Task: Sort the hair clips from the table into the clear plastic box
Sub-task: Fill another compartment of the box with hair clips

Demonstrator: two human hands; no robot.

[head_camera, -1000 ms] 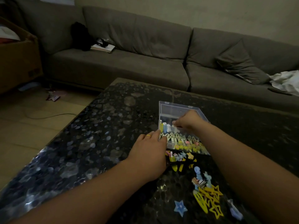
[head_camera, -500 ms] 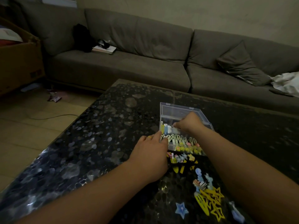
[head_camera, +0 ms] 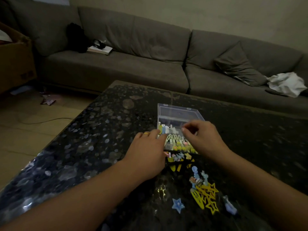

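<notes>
The clear plastic box [head_camera: 179,112] stands open on the dark speckled table [head_camera: 93,147], lid tipped back. Inside lie rows of pale green clips [head_camera: 175,139], yellow clips [head_camera: 183,148] and blue and white ones [head_camera: 166,129]. My left hand [head_camera: 146,152] rests flat against the box's left near corner, fingers straight. Over the box's right part hovers my right hand [head_camera: 203,139], fingers loosely curled with nothing visible in them. Loose clips lie in front of the box: a small mixed cluster [head_camera: 178,156], yellow stars [head_camera: 210,197], a blue star [head_camera: 178,205] and a blue clip [head_camera: 230,207].
A grey sofa [head_camera: 133,67] runs behind the table, with a cushion [head_camera: 238,65], a white cloth [head_camera: 286,82], a book [head_camera: 100,50] and a black bag [head_camera: 75,37]. A cardboard box [head_camera: 15,59] stands at left. The table's left edge drops to a wooden floor [head_camera: 25,124].
My right hand has lifted out of the box and drawn back toward me. My left hand stays against the box's corner.
</notes>
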